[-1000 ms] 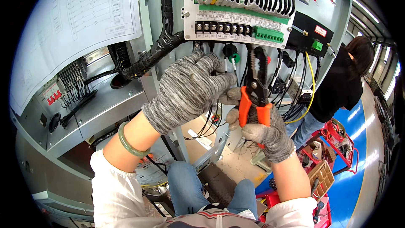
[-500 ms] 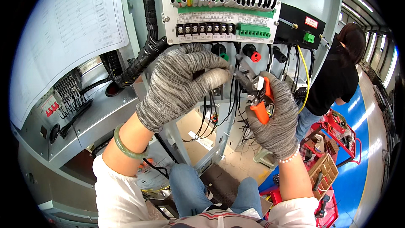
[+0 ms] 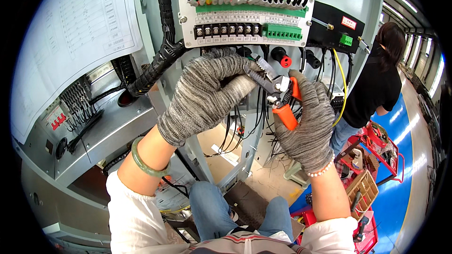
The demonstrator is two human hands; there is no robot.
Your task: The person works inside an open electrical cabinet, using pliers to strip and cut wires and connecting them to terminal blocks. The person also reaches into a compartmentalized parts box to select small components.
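Observation:
My right hand [image 3: 308,127], in a grey knitted glove, grips wire strippers [image 3: 281,87] with orange handles and dark metal jaws. The jaws point up and left, right at the fingertips of my left hand [image 3: 207,91]. That hand, gloved the same way, is pinched closed below the terminal panel; whatever it holds is hidden by the fingers and jaws. Thin black wires [image 3: 258,117] hang down between and behind my hands. Just above them is the terminal panel [image 3: 226,44], with a black screw terminal strip [image 3: 226,31] and green connectors [image 3: 282,32].
Red and black round sockets [image 3: 282,58] sit under the panel. A thick wrapped cable bundle [image 3: 165,23] runs down its left side, beside a large paper drawing [image 3: 80,33]. At right, a yellow wire [image 3: 345,89] hangs; beyond stand a person in black [image 3: 383,73] and red carts [image 3: 388,160].
The wire strippers have shifted left and turned slightly, so their jaws now meet my left fingertips. My left hand stays pinched in nearly the same place.

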